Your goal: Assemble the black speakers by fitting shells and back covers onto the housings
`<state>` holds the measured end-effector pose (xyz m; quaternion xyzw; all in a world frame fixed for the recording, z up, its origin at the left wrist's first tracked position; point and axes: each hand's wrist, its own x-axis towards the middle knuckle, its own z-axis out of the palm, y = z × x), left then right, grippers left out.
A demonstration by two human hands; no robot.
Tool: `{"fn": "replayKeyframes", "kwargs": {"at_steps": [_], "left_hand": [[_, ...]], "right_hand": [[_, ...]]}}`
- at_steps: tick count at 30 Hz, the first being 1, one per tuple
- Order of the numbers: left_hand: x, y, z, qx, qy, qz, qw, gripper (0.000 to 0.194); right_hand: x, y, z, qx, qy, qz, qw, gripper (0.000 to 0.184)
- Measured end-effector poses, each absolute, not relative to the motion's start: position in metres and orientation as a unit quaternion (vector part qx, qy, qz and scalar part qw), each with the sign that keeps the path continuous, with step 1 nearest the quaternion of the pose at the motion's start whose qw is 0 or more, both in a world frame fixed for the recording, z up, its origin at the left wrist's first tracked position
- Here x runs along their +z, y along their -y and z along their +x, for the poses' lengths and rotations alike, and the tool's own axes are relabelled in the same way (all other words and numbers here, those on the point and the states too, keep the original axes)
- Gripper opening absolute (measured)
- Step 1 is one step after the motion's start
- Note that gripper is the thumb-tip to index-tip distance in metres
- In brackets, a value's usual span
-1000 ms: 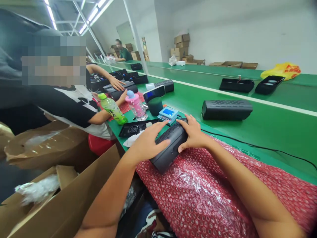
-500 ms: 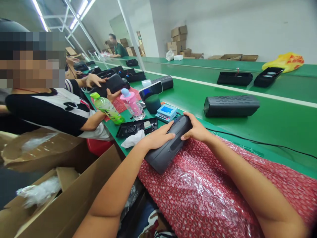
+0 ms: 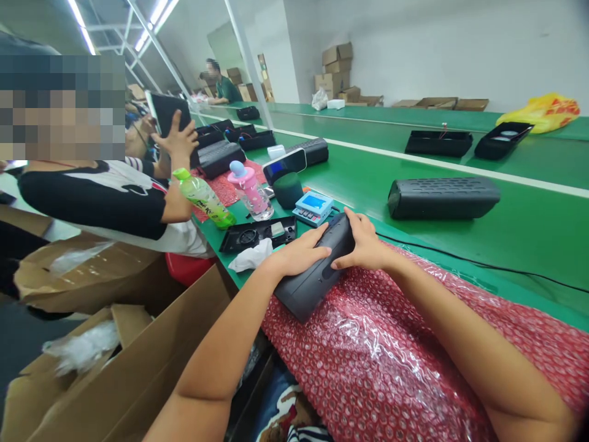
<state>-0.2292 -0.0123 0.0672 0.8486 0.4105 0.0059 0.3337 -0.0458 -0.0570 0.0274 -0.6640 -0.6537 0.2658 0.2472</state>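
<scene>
- The black bar speaker (image 3: 309,285) lies slanted on the red bubble wrap (image 3: 368,362), its far end near the edge of the green workbench (image 3: 501,245).
- The left hand (image 3: 298,256) rests on its top, fingers extended and not curled round it.
- The right hand (image 3: 363,248) is closed round the far end, gripping it.
- The hands cover much of the speaker's top, and its underside is hidden.
- A black cable (image 3: 460,258) runs along the bench edge, just beyond the right hand.
- A blue-screened tester (image 3: 313,207) and a black fan panel (image 3: 256,233) sit just past the hands; a white tissue (image 3: 251,255) lies beside the panel.
- A second speaker (image 3: 444,198) sits well apart on the right.
- The frame's bottom edge cuts off both forearms.
</scene>
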Motion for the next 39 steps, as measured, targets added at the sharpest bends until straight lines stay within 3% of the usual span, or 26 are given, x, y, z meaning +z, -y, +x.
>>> {"fn": "replayKeyframes", "kwargs": {"at_steps": [6,13,18,39], "left_hand": [[0.069,0.009,-0.231,0.015,-0.409,0.849,0.334,0.076],[0.07,0.009,-0.231,0.008,-0.41,0.849,0.333,0.077],[0.07,0.01,-0.231,-0.004,-0.415,0.843,0.343,0.079],[0.063,0.008,-0.23,0.018,-0.395,0.851,0.346,0.079]], "right_hand": [[0.021,0.059,-0.049,0.221,0.682,-0.643,0.271,0.116],[0.027,0.06,-0.05,0.234,0.683,-0.649,0.239,0.119],[0.032,0.063,-0.055,0.256,0.674,-0.663,0.203,0.132],[0.035,0.07,-0.067,0.262,0.615,-0.702,0.248,0.127]]}}
